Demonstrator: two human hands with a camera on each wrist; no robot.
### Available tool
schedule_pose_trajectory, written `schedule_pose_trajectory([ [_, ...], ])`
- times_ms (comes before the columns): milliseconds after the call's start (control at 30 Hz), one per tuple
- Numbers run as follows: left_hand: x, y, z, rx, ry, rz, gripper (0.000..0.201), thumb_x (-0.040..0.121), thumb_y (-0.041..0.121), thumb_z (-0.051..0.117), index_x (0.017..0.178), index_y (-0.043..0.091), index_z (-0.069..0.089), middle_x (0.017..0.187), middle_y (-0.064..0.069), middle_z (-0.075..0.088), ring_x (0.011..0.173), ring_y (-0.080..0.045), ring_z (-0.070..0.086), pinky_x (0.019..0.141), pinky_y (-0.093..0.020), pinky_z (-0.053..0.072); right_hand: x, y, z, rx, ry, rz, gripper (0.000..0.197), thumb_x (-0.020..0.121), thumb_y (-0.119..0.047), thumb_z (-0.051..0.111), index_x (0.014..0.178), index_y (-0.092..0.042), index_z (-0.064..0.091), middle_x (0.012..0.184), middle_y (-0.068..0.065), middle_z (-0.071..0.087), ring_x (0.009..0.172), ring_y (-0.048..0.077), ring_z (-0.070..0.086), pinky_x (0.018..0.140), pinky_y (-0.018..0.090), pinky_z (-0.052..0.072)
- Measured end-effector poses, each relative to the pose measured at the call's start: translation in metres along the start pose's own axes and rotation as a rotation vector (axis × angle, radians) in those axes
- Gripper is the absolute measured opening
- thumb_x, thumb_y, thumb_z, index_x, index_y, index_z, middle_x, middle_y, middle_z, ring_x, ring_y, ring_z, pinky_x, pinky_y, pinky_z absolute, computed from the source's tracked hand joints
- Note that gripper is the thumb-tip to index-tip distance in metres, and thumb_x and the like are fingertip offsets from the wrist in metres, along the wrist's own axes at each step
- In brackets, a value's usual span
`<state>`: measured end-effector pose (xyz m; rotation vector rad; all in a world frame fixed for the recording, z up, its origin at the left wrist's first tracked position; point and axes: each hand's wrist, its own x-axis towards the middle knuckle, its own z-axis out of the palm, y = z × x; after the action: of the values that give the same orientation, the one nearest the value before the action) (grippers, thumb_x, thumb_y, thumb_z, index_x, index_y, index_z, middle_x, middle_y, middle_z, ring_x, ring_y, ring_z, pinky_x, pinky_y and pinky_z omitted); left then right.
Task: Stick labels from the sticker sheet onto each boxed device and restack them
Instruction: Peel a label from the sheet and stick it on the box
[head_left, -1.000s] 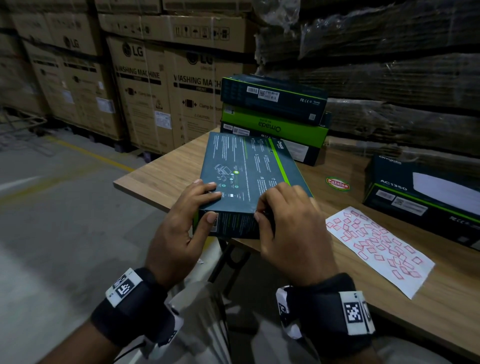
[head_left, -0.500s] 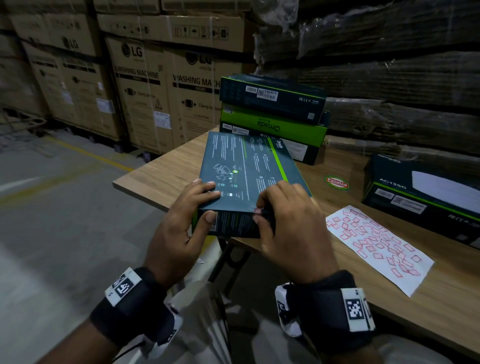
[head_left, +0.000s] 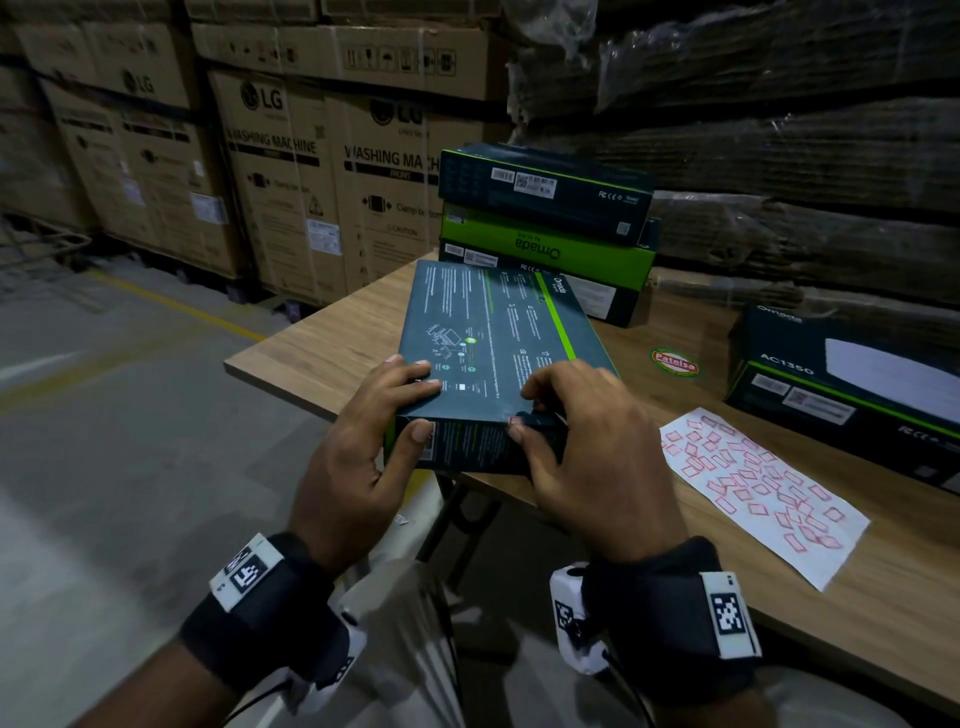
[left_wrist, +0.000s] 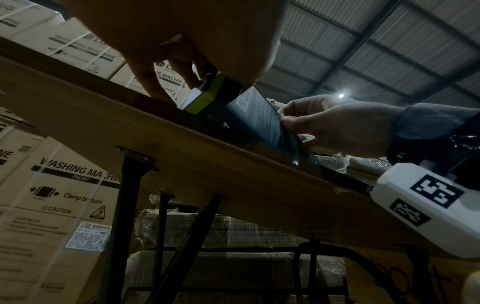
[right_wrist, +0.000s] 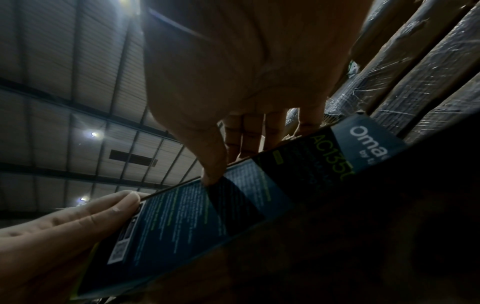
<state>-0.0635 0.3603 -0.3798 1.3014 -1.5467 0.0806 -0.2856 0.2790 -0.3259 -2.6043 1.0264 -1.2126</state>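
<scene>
A dark teal device box (head_left: 498, 358) with a green stripe lies flat at the near edge of the wooden table (head_left: 322, 338). My left hand (head_left: 384, 415) grips its near left corner, fingers on top and thumb on the front face. My right hand (head_left: 545, 415) holds the near right part, its thumb pressing a small red label (head_left: 516, 420) onto the top front edge. The box's front face (right_wrist: 182, 205) and both thumbs show in the right wrist view. The white sticker sheet (head_left: 758, 483) with several red labels lies to the right.
A stack of three device boxes (head_left: 545, 228) stands behind the held box. Another dark box (head_left: 852, 384) lies at the right, past the sheet. A round red-green sticker (head_left: 674, 361) marks the table. Large cardboard cartons (head_left: 291, 171) and wrapped pallets (head_left: 779, 130) stand behind; the floor is at left.
Both hands stay on the box. The right thumb has shifted a little along the front edge, and the red label now shows beside it.
</scene>
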Motion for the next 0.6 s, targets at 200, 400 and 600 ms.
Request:
schedule_pose_trajectory([
  [200, 0.0006, 0.0005, -0.0002, -0.014, 0.001, 0.006, 0.040, 0.109, 0.031, 0.053, 0.143, 0.013, 0.063, 0.159, 0.001, 0.055, 0.160, -0.017, 0.036, 0.129, -0.032, 0.031, 0.0005, 0.0001, -0.0016, 0.017, 0.004, 0.002, 0.031, 0.081, -0.037, 0.078, 0.104, -0.029, 0.059, 0.097, -0.016, 0.058, 0.094, 0.014, 0.055, 0.080, 0.040, 0.049],
  [400, 0.0004, -0.0004, -0.0004, 0.002, -0.001, 0.017, 0.040, 0.109, 0.029, 0.053, 0.143, 0.012, 0.063, 0.160, 0.001, 0.055, 0.160, -0.017, 0.036, 0.129, -0.035, 0.032, -0.0001, 0.0012, -0.0009, 0.081, 0.035, 0.018, 0.024, 0.085, -0.040, 0.075, 0.102, -0.029, 0.060, 0.095, -0.017, 0.060, 0.095, 0.011, 0.057, 0.082, 0.040, 0.049],
  [600, 0.0001, 0.0009, -0.0007, -0.009, -0.002, 0.007, 0.040, 0.109, 0.031, 0.053, 0.144, 0.014, 0.063, 0.160, 0.002, 0.055, 0.160, -0.017, 0.036, 0.130, -0.037, 0.032, 0.0007, 0.0022, 0.0014, 0.080, 0.055, 0.029, 0.021, 0.087, -0.036, 0.077, 0.100, -0.030, 0.062, 0.094, -0.016, 0.062, 0.094, 0.012, 0.058, 0.080, 0.039, 0.049],
])
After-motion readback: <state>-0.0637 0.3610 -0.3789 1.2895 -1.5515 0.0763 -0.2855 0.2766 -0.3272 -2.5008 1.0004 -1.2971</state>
